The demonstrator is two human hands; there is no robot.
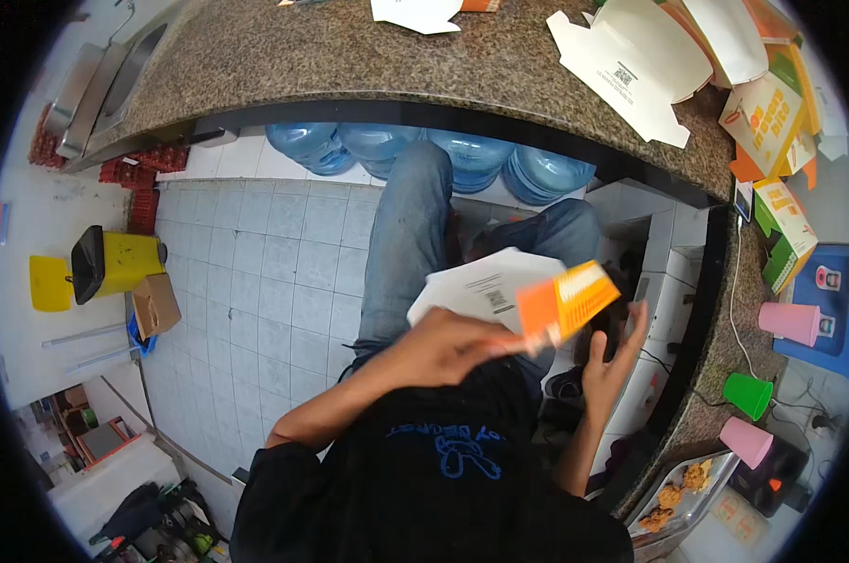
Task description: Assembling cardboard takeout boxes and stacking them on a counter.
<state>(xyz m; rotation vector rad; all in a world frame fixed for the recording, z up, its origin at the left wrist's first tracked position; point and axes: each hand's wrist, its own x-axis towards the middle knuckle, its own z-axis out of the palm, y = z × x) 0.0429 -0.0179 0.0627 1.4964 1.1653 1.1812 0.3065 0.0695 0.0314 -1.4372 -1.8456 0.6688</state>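
Note:
A partly folded paperboard food box (471,286), white with an orange and yellow panel, is held above my lap. My left hand (443,347) is closed on its near edge, the fingertips at the orange panel. To the right of the box my right hand (615,361) is apart from it, with the thumb and fingers spread and nothing in them. Beneath the box are my knees in blue jeans (406,225).
Unfolded and folded cartons (631,70) are heaped on the granite counter (284,56) at the far right. Pink cups (788,323), a green cup (748,396) and a tray of fried food (645,525) line the right side. Blue water jugs (467,159) stand under the counter.

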